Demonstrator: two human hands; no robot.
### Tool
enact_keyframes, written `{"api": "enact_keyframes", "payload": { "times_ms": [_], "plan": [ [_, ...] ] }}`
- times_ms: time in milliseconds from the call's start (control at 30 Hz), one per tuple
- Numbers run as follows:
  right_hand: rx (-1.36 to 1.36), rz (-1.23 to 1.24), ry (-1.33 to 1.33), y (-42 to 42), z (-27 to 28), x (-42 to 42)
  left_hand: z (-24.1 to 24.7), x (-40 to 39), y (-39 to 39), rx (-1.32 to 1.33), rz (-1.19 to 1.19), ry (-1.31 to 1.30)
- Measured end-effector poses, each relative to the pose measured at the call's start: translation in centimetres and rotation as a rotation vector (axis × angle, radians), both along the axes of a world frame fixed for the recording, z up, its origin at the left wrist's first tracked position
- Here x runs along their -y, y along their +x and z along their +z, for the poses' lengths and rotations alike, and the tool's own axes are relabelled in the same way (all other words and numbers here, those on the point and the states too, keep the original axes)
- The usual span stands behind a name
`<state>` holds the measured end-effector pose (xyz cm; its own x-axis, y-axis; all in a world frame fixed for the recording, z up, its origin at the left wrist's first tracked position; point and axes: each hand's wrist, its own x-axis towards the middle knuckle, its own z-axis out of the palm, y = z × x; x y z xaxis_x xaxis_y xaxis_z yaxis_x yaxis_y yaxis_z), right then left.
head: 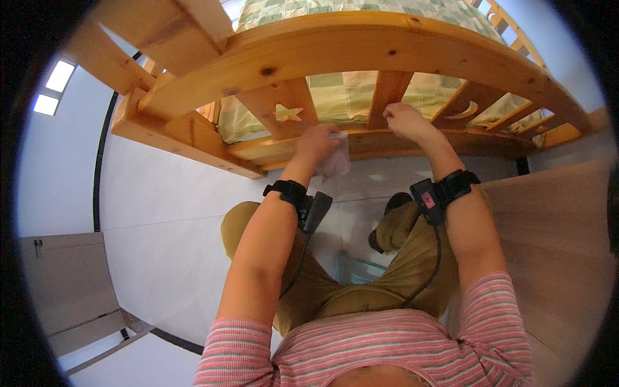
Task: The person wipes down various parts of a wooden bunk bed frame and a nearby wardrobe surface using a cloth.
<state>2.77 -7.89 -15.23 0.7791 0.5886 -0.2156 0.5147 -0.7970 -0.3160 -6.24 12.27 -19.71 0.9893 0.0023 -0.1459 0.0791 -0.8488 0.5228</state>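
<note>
Before me stands the end board of a wooden bed [338, 36], with upright slats between its curved top rail and a lower rail. My left hand [316, 145] is at the lower rail [382, 145], gripping a pale cloth [336, 159] that hangs down from the fingers. Just left of that hand is a slat with a star cut-out [271, 104]. My right hand [406, 121] rests its curled fingers against a plain middle slat [389, 94]; whether they grip its edge I cannot tell. A slat with a moon cut-out [459, 104] lies to its right.
A green checked mattress [338, 92] shows behind the slats. At right is a wood-grain panel [546, 232]. Below me, partly hidden by my legs, a bluish translucent container [362, 271] stands on the pale tiled floor [150, 193]. A grey cabinet [72, 280] is at far left.
</note>
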Motion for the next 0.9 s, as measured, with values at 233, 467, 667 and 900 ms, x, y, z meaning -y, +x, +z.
{"api": "enact_keyframes", "payload": {
  "times_ms": [233,467,667,900],
  "plan": [
    [-0.053,0.141,0.211,-0.6,3.5,-1.3,-2.2,2.7,2.5,-0.002,0.011,-0.057],
    [-0.049,0.089,0.078,0.7,2.4,0.0,-1.9,6.3,4.3,0.09,0.234,0.231],
    [-0.094,0.083,0.089,0.5,3.5,-0.1,-4.1,6.6,5.7,0.162,0.377,0.157],
    [-0.072,0.051,0.013,0.5,2.8,0.0,-3.5,6.3,5.2,-0.033,0.205,0.172]
  ]
}}
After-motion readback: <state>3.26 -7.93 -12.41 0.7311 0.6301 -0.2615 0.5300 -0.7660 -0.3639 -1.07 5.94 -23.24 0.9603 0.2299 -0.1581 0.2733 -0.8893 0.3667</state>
